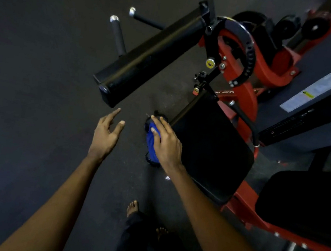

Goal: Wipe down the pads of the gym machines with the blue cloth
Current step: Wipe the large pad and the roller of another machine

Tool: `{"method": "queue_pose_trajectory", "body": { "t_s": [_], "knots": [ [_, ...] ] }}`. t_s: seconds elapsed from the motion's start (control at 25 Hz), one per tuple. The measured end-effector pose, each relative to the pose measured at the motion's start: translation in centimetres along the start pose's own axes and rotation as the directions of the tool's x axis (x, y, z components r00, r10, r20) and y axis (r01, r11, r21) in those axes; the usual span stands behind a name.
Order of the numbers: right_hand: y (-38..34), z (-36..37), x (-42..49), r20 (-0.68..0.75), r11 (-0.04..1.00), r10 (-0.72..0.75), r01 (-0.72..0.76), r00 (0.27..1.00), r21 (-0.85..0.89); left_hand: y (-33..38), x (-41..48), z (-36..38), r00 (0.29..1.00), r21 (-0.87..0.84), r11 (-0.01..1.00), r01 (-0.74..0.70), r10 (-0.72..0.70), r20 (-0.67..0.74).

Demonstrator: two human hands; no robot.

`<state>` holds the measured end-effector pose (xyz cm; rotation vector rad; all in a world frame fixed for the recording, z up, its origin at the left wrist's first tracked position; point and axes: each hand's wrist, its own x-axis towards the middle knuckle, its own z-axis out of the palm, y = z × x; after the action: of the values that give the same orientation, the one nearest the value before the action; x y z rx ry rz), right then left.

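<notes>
The blue cloth [151, 142] is bunched under my right hand [165, 141], which holds it with thumb and fingers wrapped over it, just left of the flat black seat pad [209, 150]. A long black roller pad [148, 57] runs diagonally above both hands. My left hand [107, 132] hovers in the air below the roller pad's near end, fingers spread and relaxed, holding nothing. A second black pad [306, 203] sits at the lower right.
The red machine frame [246, 94] with a black curved adjuster stands behind the seat pad. Two black handles with silver caps [118, 32] stick out at the upper left. A grey weight-stack cover [320, 91] is at the right. Dark rubber floor [26, 107] spreads to the left; my bare feet are below.
</notes>
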<state>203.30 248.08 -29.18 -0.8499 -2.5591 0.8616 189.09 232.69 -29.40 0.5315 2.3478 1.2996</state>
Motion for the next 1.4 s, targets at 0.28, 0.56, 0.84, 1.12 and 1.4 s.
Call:
{"method": "queue_pose_trajectory", "body": {
  "t_s": [0.28, 0.56, 0.84, 1.12, 1.4],
  "knots": [
    [-7.2, 0.9, 12.4, -0.101, 0.997, -0.035, 0.042, 0.994, 0.068, 1.2, 7.3, -5.7, 0.979, 0.159, 0.979, -0.125, 0.148, -0.139],
    [-8.0, 4.4, 16.0, -0.045, 0.999, -0.03, 0.032, 0.999, 0.039, 0.3, 8.8, -6.5, 0.986, 0.12, 0.981, -0.151, 0.157, -0.046],
    [-9.9, 5.2, 17.3, -0.074, 0.995, 0.038, -0.031, 0.997, 0.094, 1.4, 11.0, -9.4, 0.992, 0.155, 0.98, -0.122, 0.116, 0.049],
    [-11.3, 6.2, 16.3, -0.04, 0.999, -0.03, 0.028, 0.999, -0.033, 2.0, 16.9, -11.3, 0.983, 0.146, 0.976, -0.164, 0.15, 0.102],
    [-14.3, 9.3, 11.8, -0.166, 0.992, 0.127, -0.126, 0.978, 0.019, 1.6, 22.9, -11.9, 0.827, 0.124, 0.936, -0.33, 0.224, 0.516]
  ]
}}
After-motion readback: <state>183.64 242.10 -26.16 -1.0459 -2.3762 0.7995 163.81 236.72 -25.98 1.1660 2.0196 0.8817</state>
